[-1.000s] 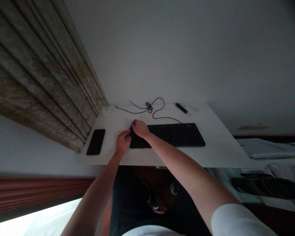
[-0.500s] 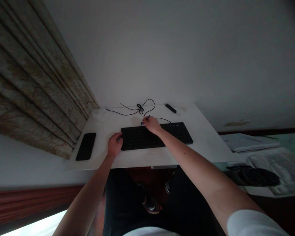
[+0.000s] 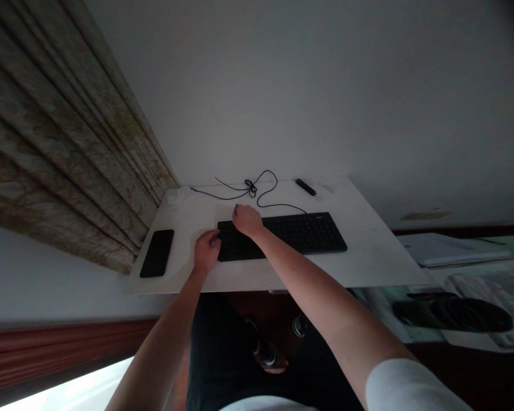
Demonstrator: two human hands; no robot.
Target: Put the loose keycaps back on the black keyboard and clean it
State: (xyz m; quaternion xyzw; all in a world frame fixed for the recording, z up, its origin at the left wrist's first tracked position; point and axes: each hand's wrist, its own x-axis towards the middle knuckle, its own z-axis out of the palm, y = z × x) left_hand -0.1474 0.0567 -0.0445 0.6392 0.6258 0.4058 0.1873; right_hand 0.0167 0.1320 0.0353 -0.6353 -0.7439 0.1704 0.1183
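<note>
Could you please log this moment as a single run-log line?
left hand: at left end of keyboard | right hand: over keyboard, pinching small bluish item | phone: on desk, left of keyboard | cable: behind keyboard

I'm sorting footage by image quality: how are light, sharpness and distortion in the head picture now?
Head view throughout: dim, blackened at the top right corner, with a washed-out bright patch at lower left; keys on the black keyboard blend together; the small item in the right hand is too indistinct to identify; the right forearm looks stretched toward the bottom edge.
</note>
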